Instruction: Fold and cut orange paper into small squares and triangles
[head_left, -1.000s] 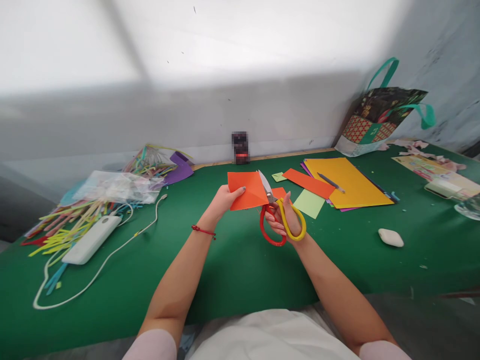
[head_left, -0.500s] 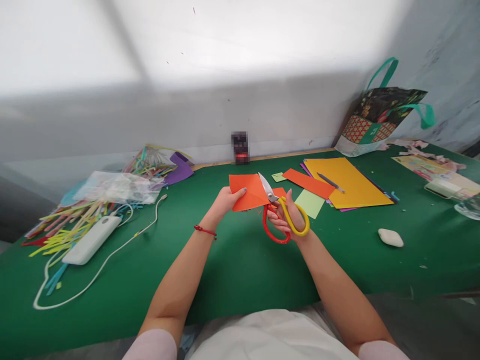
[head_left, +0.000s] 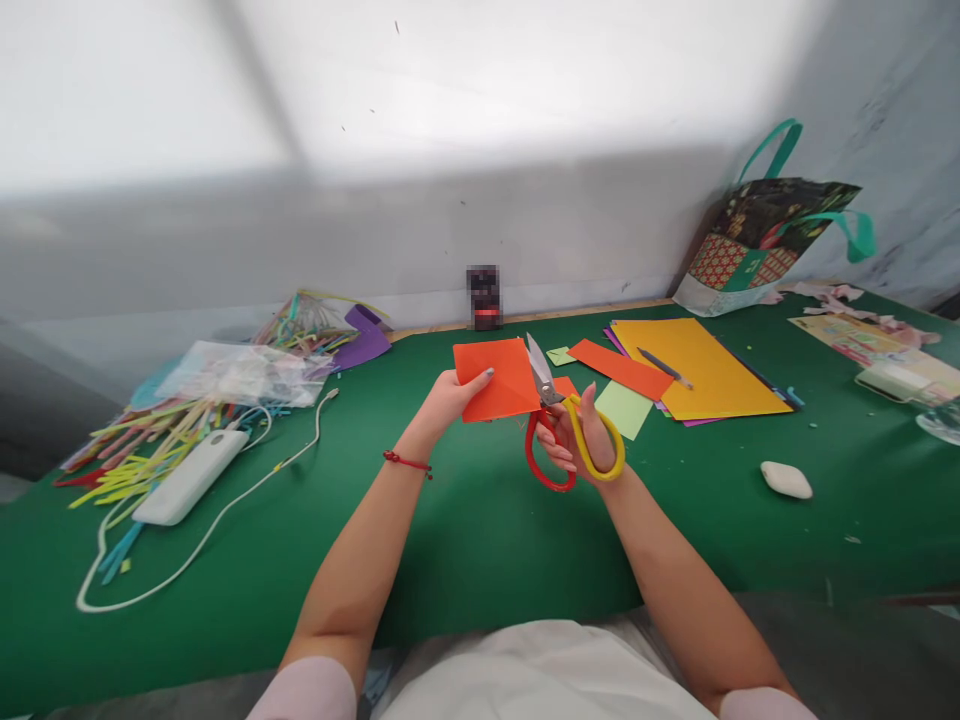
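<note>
**Scissors at the edge of the orange paper**

Our left hand (head_left: 448,397) pinches the orange paper (head_left: 499,385) by its left side, thumb laid flat on top and the other fingers out of sight beneath. We hold the sheet up in front of us, over the green table (head_left: 480,550). In our right hand (head_left: 596,438) we grip the scissors (head_left: 551,395), fingers curled through the red loop and thumb through the yellow one, tips pointing away from us. One blade shows along the sheet's right edge; we cannot tell whether the other lies behind it. A red bracelet (head_left: 409,461) circles our left wrist.

Just beyond the scissors, an orange strip (head_left: 621,369) overlaps a pale green sheet (head_left: 628,412) and the yellow paper (head_left: 705,365), on which a pen (head_left: 664,366) rests. A white rounded object (head_left: 786,480) lies farther right. To our left we see a white power bank (head_left: 191,478) beside a heap of coloured paper strips (head_left: 112,485), partly covered by a clear plastic bag (head_left: 240,375). A tote bag (head_left: 776,215) with teal handles leans at the far right.
</note>
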